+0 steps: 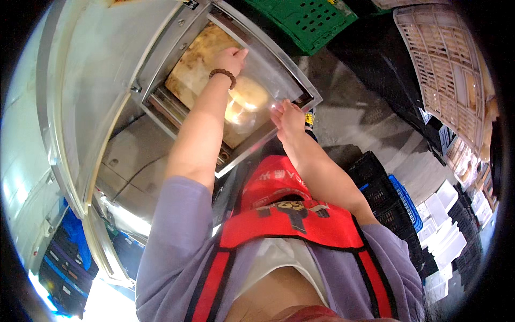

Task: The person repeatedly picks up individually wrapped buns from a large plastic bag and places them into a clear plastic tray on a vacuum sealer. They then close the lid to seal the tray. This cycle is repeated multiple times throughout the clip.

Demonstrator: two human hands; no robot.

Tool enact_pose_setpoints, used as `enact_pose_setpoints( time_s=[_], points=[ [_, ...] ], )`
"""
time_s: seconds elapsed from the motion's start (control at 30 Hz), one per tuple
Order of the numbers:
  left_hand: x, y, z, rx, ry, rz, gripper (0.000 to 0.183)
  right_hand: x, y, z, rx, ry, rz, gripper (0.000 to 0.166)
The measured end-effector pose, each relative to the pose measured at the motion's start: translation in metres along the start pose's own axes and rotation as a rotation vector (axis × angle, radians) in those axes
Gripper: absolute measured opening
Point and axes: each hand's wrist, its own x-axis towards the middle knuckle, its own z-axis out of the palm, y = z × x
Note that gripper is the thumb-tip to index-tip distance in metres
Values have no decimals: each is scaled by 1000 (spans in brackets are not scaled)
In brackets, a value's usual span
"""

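A stainless-steel frame (pixel 312 90) lies before me around a stained, pale flat plate (pixel 193 60). On this plate rests a rounded, pale yellowish item (pixel 249 93) under shiny clear plastic film (pixel 241 120). My left hand (pixel 231 60), with a beaded bracelet at the wrist, is over the plate beyond the item, its fingers curled; whether they grip film cannot be told. My right hand (pixel 287 116) is at the near right side of the frame, fingers drawn together at a glinting edge of the film.
A green plastic crate (pixel 307 24) stands beyond the frame. At right are a pale slatted basket (pixel 442 60), stacked black crates (pixel 368 173), a blue basket (pixel 404 201) and white foam-like trays (pixel 446 241). A large pale curved panel (pixel 92 80) rises close at left.
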Motion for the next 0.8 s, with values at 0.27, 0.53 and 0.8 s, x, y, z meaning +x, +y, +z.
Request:
enact_pose_setpoints(
  time_s=[0.27, 0.53, 0.8],
  points=[
    [0, 11, 19, -20, 138, -57, 35, 13, -4, -3, 6, 50, -27, 21],
    [-16, 30, 25, 681, 369, 638, 20, 12, -9, 8, -3, 95, 13, 18],
    [-30, 9, 27, 721, 270, 866, 23, -35, -28, -34, -661, -72, -761, 45]
  ],
)
